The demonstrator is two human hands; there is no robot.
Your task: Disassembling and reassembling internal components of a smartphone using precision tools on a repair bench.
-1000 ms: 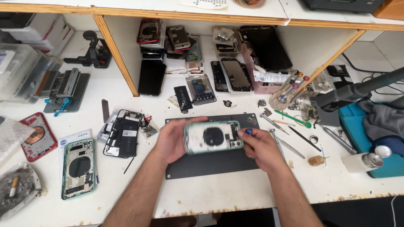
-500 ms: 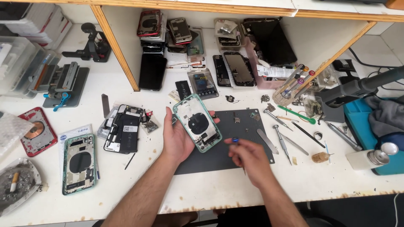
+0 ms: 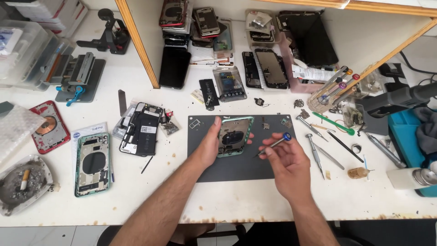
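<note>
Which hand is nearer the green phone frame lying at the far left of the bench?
Left. The left hand is nearer that frame; the right hand, holding a screwdriver, is farther right.

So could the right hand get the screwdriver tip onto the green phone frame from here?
Probably yes: the right hand holds the screwdriver with its tip beside the green phone frame, which the left hand tilts toward it; nothing lies between.

white bench (image 3: 255, 200) carries dark mat (image 3: 241, 171), green phone frame (image 3: 92, 164), perhaps an ashtray (image 3: 20, 184).
</note>
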